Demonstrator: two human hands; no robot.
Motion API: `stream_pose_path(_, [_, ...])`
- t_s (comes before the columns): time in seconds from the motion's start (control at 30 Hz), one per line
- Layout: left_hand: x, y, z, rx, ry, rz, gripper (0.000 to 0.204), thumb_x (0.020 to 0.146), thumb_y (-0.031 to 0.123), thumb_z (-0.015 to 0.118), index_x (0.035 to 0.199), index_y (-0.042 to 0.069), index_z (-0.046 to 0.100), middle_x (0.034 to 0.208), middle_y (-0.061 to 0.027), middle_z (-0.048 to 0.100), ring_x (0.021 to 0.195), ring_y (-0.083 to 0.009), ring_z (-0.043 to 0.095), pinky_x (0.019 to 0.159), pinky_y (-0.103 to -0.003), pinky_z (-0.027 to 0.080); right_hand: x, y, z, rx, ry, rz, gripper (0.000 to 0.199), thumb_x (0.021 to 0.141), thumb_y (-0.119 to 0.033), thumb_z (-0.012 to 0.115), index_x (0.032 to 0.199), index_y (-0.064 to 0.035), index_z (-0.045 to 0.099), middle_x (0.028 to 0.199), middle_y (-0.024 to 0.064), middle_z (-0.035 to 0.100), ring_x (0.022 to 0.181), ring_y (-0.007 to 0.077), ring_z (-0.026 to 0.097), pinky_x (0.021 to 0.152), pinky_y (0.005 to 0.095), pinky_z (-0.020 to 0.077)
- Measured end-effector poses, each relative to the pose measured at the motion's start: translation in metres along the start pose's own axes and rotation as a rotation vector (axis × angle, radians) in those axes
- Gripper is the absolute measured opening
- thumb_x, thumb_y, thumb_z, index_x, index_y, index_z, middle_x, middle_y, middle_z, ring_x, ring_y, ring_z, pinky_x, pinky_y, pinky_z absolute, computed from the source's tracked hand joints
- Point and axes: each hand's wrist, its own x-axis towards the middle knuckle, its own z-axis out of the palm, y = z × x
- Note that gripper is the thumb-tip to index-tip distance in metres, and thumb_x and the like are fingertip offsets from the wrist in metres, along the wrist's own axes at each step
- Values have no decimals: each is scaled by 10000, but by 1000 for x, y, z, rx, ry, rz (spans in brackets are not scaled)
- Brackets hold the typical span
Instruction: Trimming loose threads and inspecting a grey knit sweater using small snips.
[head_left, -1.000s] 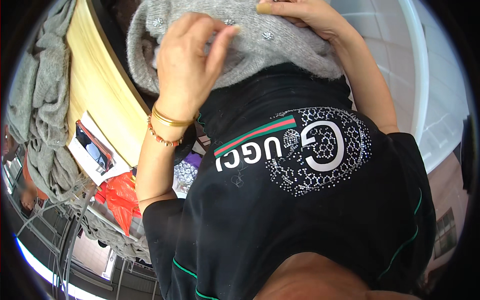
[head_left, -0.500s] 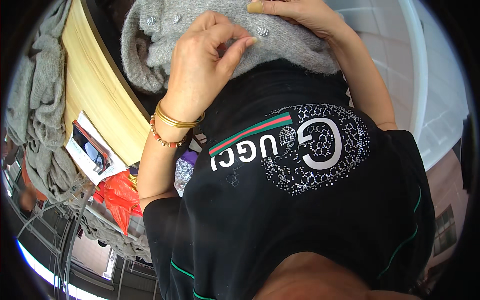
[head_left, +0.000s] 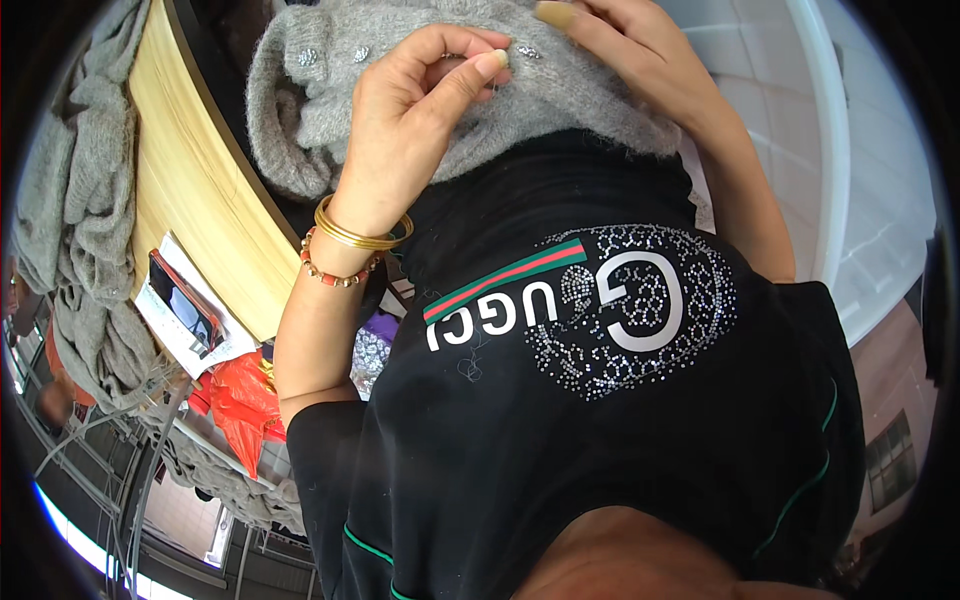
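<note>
- Three shiny buttons (head_left: 527, 52) can be made out in the head view, set on a grey sweater (head_left: 580, 105) that lies bunched at the top, just beyond the black shirt (head_left: 480, 480).
- Left hand (head_left: 405, 100): above the sweater, thumb and fingertips pressed together just beside the nearest button; anything pinched there is too small to tell.
- Right hand (head_left: 650, 60): laid over the sweater's far right part, with a tan cover (head_left: 555, 14) on one digit; its fingertips are partly cut off, so I cannot tell whether it grips the cloth.
- Left of the sweater stands a wooden table (head_left: 210, 170) bearing a phone (head_left: 185, 305); a pale tub (head_left: 835, 150) is on the right.
- Fuzzy wool could catch on the bangles (head_left: 365, 235) or the bead bracelet (head_left: 340, 278) if that wrist dips.
- Loose folds could shift under the pinch if the right hand is holding only lightly.
- Something small could slip from the fingertips and be lost in the wool.
</note>
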Motion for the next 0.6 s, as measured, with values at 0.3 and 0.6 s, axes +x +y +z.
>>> stream_pose_path(0.3, [3, -5, -1, -89, 15, -63, 157, 1016, 110, 647, 1107, -16, 674, 1213, -107, 693, 986, -142, 713, 849, -259, 575, -45, -5, -14, -491, -41, -499, 320, 930, -77, 670, 1249, -62, 679, 841, 88, 584, 751, 233, 581, 669, 346, 470])
stream_pose_path(0.6, [1, -6, 3, -46, -2, -61, 175, 1036, 125, 620, 1133, -11, 672, 1243, -111, 673, 1017, -162, 704, 867, -271, 571, -41, -9, -5, -653, 12, -536, 275, 943, -128, 676, 1213, -78, 690, 846, 75, 601, 733, 249, 609, 664, 368, 492])
